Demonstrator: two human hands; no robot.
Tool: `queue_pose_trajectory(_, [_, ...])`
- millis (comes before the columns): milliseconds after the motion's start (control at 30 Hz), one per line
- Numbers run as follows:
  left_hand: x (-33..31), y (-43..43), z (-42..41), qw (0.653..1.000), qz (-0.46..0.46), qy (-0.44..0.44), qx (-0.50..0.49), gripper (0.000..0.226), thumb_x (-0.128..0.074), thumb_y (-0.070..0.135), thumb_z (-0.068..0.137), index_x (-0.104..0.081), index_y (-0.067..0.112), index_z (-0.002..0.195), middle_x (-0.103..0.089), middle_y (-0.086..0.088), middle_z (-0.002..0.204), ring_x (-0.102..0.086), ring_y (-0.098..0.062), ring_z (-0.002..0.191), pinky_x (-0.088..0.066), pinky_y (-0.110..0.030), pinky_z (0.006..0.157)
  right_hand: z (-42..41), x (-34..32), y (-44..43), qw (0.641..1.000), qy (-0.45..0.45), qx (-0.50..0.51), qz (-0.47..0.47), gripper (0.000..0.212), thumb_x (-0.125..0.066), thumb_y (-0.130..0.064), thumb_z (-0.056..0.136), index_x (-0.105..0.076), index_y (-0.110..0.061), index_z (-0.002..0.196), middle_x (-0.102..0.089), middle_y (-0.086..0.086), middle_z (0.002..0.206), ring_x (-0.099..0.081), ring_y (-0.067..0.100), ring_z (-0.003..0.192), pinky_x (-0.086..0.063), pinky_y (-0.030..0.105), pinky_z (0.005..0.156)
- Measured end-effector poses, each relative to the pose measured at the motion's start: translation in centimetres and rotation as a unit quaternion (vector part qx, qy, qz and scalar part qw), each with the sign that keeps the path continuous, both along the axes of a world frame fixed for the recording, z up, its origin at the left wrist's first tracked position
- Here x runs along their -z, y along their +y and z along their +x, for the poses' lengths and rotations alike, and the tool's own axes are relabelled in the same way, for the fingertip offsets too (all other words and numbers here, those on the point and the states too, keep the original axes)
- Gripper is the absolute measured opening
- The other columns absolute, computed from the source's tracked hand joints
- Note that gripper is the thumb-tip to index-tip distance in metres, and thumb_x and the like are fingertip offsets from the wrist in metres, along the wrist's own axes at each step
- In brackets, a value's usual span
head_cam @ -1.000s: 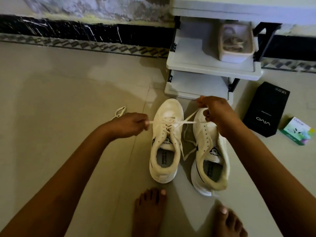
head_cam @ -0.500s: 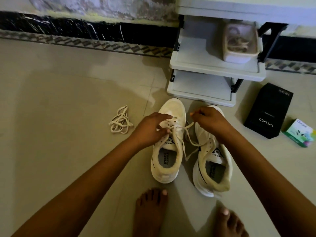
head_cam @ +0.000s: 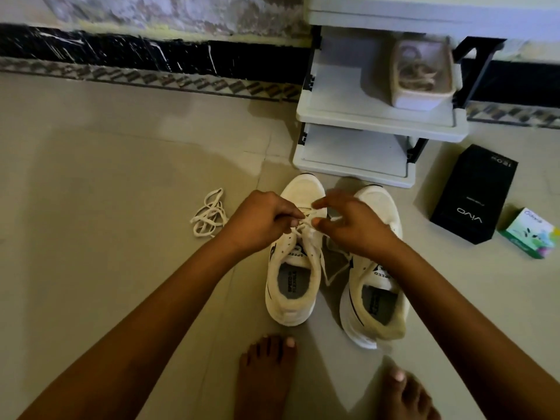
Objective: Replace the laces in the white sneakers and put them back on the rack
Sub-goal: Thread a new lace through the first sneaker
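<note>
Two white sneakers stand side by side on the floor, toes toward the white shoe rack (head_cam: pixel 378 122). Over the left sneaker (head_cam: pixel 292 286) my left hand (head_cam: pixel 260 221) pinches the white lace (head_cam: pixel 306 221) at the upper eyelets. My right hand (head_cam: pixel 351 225) meets it from the right, thumb and fingers closing on the same lace. A loose lace end (head_cam: pixel 331 275) trails down between the shoes. The right sneaker (head_cam: pixel 374 295) is partly hidden under my right wrist. A bundle of white lace (head_cam: pixel 209 215) lies on the floor to the left.
A small tub (head_cam: pixel 421 75) with laces inside sits on the rack's middle shelf. A black phone box (head_cam: pixel 474 197) and a small green box (head_cam: pixel 530 233) lie on the floor at the right. My bare feet (head_cam: pixel 266 377) are just below the sneakers.
Both hands had the lace pulled out sideways; they have come together over the left sneaker's eyelets, and the right hand has left the right sneaker.
</note>
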State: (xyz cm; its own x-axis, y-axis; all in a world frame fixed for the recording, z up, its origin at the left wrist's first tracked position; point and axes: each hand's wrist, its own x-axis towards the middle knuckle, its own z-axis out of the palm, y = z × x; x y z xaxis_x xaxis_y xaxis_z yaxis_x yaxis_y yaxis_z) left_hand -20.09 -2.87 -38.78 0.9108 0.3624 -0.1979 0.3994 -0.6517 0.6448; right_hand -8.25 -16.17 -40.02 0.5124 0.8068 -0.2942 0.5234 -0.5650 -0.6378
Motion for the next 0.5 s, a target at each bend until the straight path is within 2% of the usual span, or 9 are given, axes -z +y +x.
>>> queue_pose_trajectory(33, [-0.2, -0.2, 0.0, 1.000, 0.003, -0.003, -0.005, 0.020, -0.063, 0.010, 0.088, -0.072, 0.013, 0.105, -0.068, 0.006, 0.081, -0.064, -0.006, 0.072, -0.043, -0.003, 0.067, -0.5, -0.1, 0.2, 0.999, 0.041, -0.003, 0.030, 0.031, -0.058, -0.024, 0.092, -0.059, -0.018, 0.122, -0.057, 0.003, 0.129, -0.052, 0.013, 0.115, -0.044, 0.024, 0.091])
queue_pose_trajectory(100, [-0.4, -0.4, 0.0, 0.999, 0.020, -0.015, -0.023, 0.018, -0.065, 0.014, 0.087, -0.073, 0.016, 0.103, -0.073, -0.001, 0.083, -0.066, -0.010, 0.074, -0.049, -0.016, 0.073, -1.1, -0.2, 0.4, 0.992, 0.101, 0.025, 0.075, 0.022, -0.056, -0.019, 0.093, -0.065, -0.015, 0.114, -0.069, 0.002, 0.106, -0.060, 0.002, 0.088, -0.044, 0.010, 0.074])
queue_pose_trajectory(167, [-0.2, -0.5, -0.2, 0.999, 0.029, -0.018, -0.041, 0.016, -0.067, 0.018, 0.085, -0.074, 0.018, 0.099, -0.073, -0.002, 0.083, -0.066, -0.013, 0.076, -0.053, -0.028, 0.077, -1.2, 0.0, 0.4, 0.984, 0.139, 0.061, 0.097, 0.017, -0.058, -0.018, 0.092, -0.068, -0.014, 0.105, -0.070, -0.001, 0.092, -0.059, -0.005, 0.076, -0.043, 0.005, 0.068])
queue_pose_trajectory(267, [0.3, -0.7, -0.4, 0.998, 0.008, -0.027, -0.047, 0.015, -0.070, 0.019, 0.082, -0.074, 0.020, 0.097, -0.073, -0.001, 0.085, -0.067, -0.013, 0.078, -0.054, -0.035, 0.079, -1.2, 0.4, 0.3, 0.984, 0.137, 0.062, 0.091, 0.011, -0.065, -0.018, 0.087, -0.071, -0.016, 0.096, -0.066, -0.007, 0.082, -0.059, -0.003, 0.071, -0.045, 0.009, 0.067])
queue_pose_trajectory(367, [0.6, -0.2, -0.5, 0.997, -0.030, -0.024, -0.074, 0.028, -0.072, 0.019, 0.080, -0.069, 0.021, 0.108, -0.071, 0.002, 0.100, -0.066, -0.011, 0.084, -0.054, -0.031, 0.081, -1.5, 1.2, 0.2, 0.986, 0.113, 0.084, 0.091, 0.005, -0.065, -0.015, 0.087, -0.069, -0.017, 0.089, -0.065, -0.005, 0.081, -0.061, 0.006, 0.073, -0.051, 0.019, 0.069])
queue_pose_trajectory(433, [1.1, 0.1, -1.0, 0.997, -0.043, 0.036, -0.058, 0.040, -0.076, 0.028, 0.076, -0.063, 0.023, 0.115, -0.065, 0.003, 0.110, -0.063, -0.010, 0.087, -0.053, -0.027, 0.078, -1.9, 1.9, 0.1, 0.989, 0.083, 0.087, 0.080, 0.006, -0.063, -0.017, 0.088, -0.068, -0.016, 0.092, -0.063, -0.006, 0.084, -0.059, 0.008, 0.076, -0.049, 0.024, 0.073])
queue_pose_trajectory(500, [1.8, -0.4, -1.8, 0.993, -0.055, 0.103, -0.027, 0.052, -0.077, 0.036, 0.073, -0.058, 0.025, 0.120, -0.059, 0.003, 0.113, -0.061, -0.013, 0.091, -0.051, -0.025, 0.075, -2.5, 2.4, -0.1, 0.992, 0.060, 0.079, 0.078, 0.007, -0.064, -0.017, 0.088, -0.069, -0.015, 0.093, -0.064, -0.005, 0.086, -0.057, 0.007, 0.077, -0.047, 0.022, 0.073])
